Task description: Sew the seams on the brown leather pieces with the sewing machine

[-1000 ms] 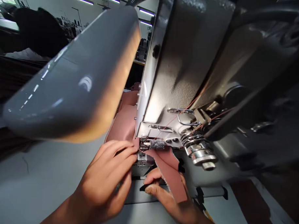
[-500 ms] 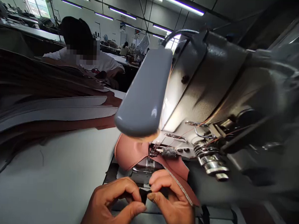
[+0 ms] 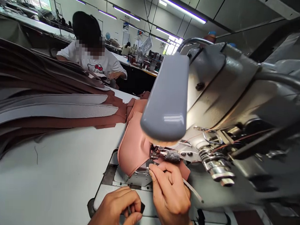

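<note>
A pink padded fabric cup point(image 3: 133, 149) lies under and left of the presser foot point(image 3: 154, 154) of an industrial sewing machine point(image 3: 214, 95). My right hand point(image 3: 170, 195) pinches the fabric's edge just in front of the foot. A thin pale strip point(image 3: 193, 189) trails from under that hand to the right. Lower left, my left hand point(image 3: 117, 206) holds a small black piece point(image 3: 142, 208) between finger and thumb, apart from the fabric. Part of the needle area is hidden behind the lamp and my fingers.
A grey machine lamp point(image 3: 165, 100) hangs over the needle area. Layered stacks of cut pink and grey pieces point(image 3: 49, 104) lie on the white table point(image 3: 52, 161) at left. A co-worker point(image 3: 90, 54) sits beyond them, with further workstations behind.
My hands have come apart: the left moved down and left with the black piece, while the right moved up to the fabric by the foot. The head view swung, showing more of the room.
</note>
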`<state>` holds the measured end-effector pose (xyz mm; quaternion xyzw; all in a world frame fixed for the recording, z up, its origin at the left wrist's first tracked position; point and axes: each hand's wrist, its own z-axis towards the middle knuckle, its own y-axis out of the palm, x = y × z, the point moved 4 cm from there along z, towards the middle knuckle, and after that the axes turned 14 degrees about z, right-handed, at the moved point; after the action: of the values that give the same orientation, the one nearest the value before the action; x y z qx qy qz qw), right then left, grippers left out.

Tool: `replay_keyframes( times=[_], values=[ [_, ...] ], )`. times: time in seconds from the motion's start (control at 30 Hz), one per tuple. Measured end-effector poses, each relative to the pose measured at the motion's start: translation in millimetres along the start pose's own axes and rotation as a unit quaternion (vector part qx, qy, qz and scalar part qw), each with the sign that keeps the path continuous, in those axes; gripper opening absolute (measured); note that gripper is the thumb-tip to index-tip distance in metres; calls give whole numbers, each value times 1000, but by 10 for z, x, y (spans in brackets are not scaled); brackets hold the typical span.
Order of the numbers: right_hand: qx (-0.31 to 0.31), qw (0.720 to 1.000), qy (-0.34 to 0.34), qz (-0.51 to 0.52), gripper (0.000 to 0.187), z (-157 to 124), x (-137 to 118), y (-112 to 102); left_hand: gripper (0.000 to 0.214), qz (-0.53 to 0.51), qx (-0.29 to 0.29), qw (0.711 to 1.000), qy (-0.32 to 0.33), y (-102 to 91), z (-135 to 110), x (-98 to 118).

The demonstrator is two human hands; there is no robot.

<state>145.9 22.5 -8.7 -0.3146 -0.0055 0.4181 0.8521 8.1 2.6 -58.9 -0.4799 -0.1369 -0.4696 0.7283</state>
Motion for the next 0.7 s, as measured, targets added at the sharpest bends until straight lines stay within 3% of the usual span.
replay_keyframes(
  times=[0.33,0.6,0.7],
  values=[
    [-4,1000,9,22,30,-69,17,23,15,20,-18,999,21,-29,46,-7],
    [10,998,-23,52,31,-50,-44,-8,23,17,37,999,3,-95,45,-10],
    [16,993,26,111,28,-166,-120,-34,15,24,39,999,24,-116,59,23]
  ],
)
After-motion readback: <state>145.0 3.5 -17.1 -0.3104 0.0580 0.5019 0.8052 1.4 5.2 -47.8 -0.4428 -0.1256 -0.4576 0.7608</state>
